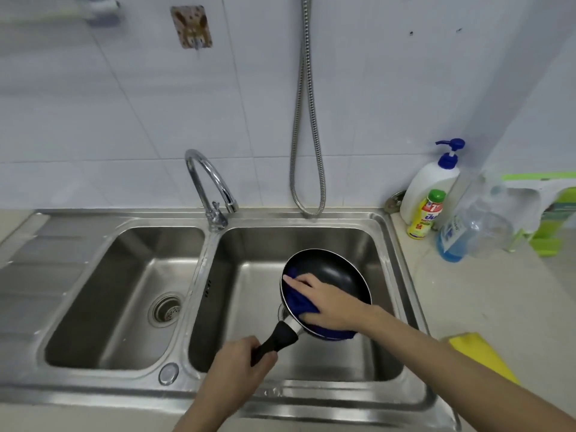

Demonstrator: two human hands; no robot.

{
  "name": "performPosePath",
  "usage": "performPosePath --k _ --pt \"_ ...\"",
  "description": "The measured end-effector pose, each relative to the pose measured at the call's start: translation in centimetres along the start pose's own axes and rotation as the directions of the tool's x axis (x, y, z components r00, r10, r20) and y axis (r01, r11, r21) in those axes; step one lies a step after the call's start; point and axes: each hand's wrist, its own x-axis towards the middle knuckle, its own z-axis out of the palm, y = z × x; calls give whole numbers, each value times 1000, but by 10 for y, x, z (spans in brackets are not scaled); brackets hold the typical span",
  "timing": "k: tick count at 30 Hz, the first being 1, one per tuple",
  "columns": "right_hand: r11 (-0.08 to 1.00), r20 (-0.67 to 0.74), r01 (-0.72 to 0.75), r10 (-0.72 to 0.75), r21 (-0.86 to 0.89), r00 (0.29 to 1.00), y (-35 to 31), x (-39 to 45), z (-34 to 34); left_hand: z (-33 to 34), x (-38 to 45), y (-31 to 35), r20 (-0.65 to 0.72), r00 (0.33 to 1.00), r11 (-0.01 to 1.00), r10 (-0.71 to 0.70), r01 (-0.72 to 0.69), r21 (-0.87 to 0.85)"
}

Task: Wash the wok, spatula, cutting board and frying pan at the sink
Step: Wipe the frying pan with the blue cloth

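Observation:
A black frying pan (335, 271) is held tilted over the right basin of the steel double sink (205, 244). My left hand (237, 364) grips its black handle (276, 339) at the near end. My right hand (324, 302) lies flat inside the pan, fingers pointing left, pressing a dark blue cloth (297, 302) against the pan's inner surface. Part of the cloth sticks out under my wrist at the pan's near rim. The wok, spatula and cutting board are not in view.
A curved chrome tap (207, 179) stands between the basins, and a metal hose (307, 135) hangs down the tiled wall. Soap and detergent bottles (431, 194) stand on the counter at right. A yellow cloth (480, 353) lies near the sink's right edge.

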Motion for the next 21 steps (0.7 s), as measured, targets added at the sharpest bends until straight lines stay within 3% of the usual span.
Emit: performPosePath --k 3,7,10,12,14,16,17,19,21 --pt "988 -117 -33 15 -152 993 -4 16 29 13 -13 -3 -11 999 995 49 -48 85" --pt "880 -188 -258 196 -400 962 11 27 39 25 -24 -16 -57 997 998 -56 55 -30" --pt "762 -118 -275 256 -587 960 14 27 30 21 -27 -28 -106 981 981 -160 146 -128" --pt "757 -29 -288 335 -587 942 7 26 21 16 -27 -33 -134 974 977 -182 164 -133" --pt "853 86 -321 387 -410 918 -2 24 13 10 -26 -35 -159 971 978 -181 161 -131" --pt "936 201 -351 352 -42 914 -12 19 11 8 -24 -32 -166 974 984 -156 139 -109" --pt "924 211 -342 305 172 929 -19 16 14 8 -23 -28 -168 976 988 -140 127 -83" --pt "835 80 -254 247 488 966 -36 13 26 12 -21 -23 -161 982 995 -101 101 -10" --pt "743 -120 -115 255 660 960 -45 18 39 19 -20 -19 -143 987 997 -66 70 19"
